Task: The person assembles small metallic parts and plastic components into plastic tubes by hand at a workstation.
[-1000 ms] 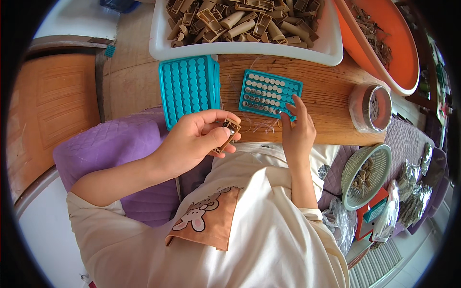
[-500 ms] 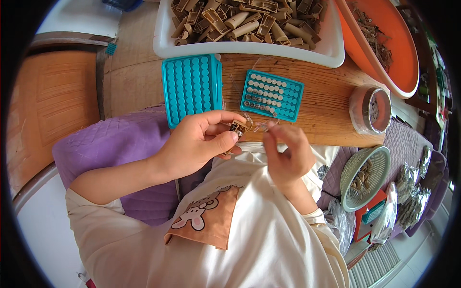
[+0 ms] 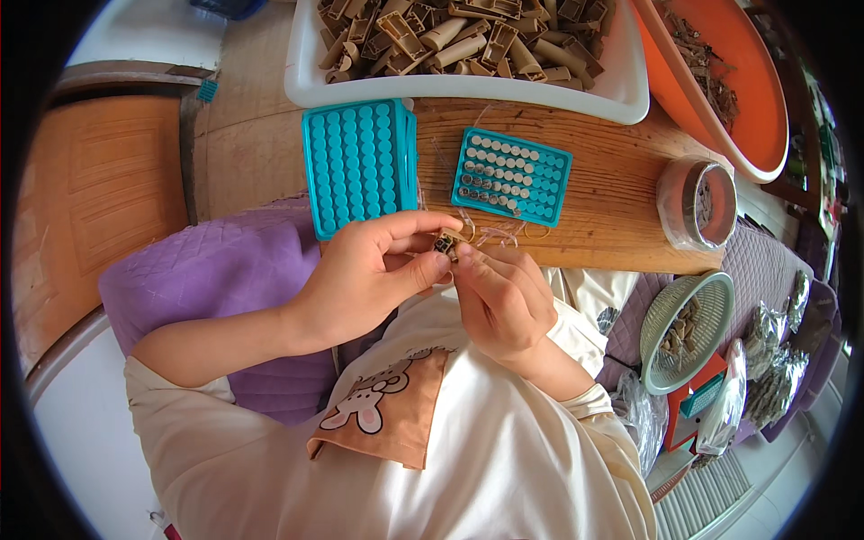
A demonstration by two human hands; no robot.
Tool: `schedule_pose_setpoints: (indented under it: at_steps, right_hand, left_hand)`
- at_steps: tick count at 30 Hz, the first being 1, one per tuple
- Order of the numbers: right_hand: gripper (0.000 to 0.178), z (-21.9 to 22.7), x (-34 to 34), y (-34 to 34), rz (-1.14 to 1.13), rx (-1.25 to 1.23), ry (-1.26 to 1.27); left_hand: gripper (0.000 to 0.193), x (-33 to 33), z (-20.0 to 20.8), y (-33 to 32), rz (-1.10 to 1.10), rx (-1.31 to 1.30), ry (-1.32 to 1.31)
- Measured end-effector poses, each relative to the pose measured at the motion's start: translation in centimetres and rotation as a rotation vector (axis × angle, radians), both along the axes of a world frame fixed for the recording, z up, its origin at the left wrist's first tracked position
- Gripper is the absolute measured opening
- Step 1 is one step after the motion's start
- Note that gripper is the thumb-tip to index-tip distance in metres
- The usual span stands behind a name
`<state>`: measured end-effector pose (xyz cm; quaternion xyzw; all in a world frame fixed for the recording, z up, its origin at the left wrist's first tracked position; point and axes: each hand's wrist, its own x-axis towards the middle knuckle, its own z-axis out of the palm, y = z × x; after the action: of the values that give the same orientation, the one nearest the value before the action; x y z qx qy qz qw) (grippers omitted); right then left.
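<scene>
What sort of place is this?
Probably a home room used as a workspace: a white bin of brown plastic pieces and a teal tray of round pieces, with purple quilted seating by the wooden table.

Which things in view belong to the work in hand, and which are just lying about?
Likely in the work: small brown piece in the left hand, with the right hand at it; teal tray partly filled with small round pieces; another teal tray; white tub of brown parts.

Seemingly lying about: purple quilted cover; crumpled plastic bag.
</scene>
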<state>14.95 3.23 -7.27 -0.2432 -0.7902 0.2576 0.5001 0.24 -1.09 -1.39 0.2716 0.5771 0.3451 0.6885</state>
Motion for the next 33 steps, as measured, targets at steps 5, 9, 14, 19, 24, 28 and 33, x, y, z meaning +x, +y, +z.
schedule_pose_setpoints:
  at_steps: [5, 9, 14, 19, 24, 28, 33]
  right_hand:
    - [0.020, 1.1, 0.5, 0.8, 0.147, -0.385, -0.156]
    - [0.024, 1.8, 1.1, 2.3, 0.330, -0.991, -0.095]
    - [0.028, -1.1, 3.9, 5.3, 0.674, -1.305, 0.137]
    - [0.023, -5.5, 5.4, 5.9, -0.233, -0.873, -0.323]
    - [0.024, -6.1, 3.6, 4.0, -0.238, -0.597, -0.505]
    - [0.019, -6.2, 3.6, 3.8, -0.221, -0.524, -0.623]
    - [0.018, -5.5, 3.4, 3.8, -0.201, -0.495, -0.694]
  left_hand:
    - [0.028, -0.2, -0.3, 0.0, -0.067, -0.023, 0.067]
    - [0.029, -0.2, -0.4, -0.1, -0.219, 0.038, 0.200]
    - [0.026, 0.3, -0.1, -0.2, -0.197, 0.019, -0.107]
    - [0.025, 0.0, 0.2, 0.3, -0.028, -0.176, -0.169]
    - [0.025, -0.1, -0.1, 0.1, -0.021, -0.147, -0.158]
    - [0.026, -0.3, -0.1, 0.2, -0.025, -0.163, -0.129]
    - [0.028, -0.3, 0.1, 0.4, -0.009, -0.173, -0.142]
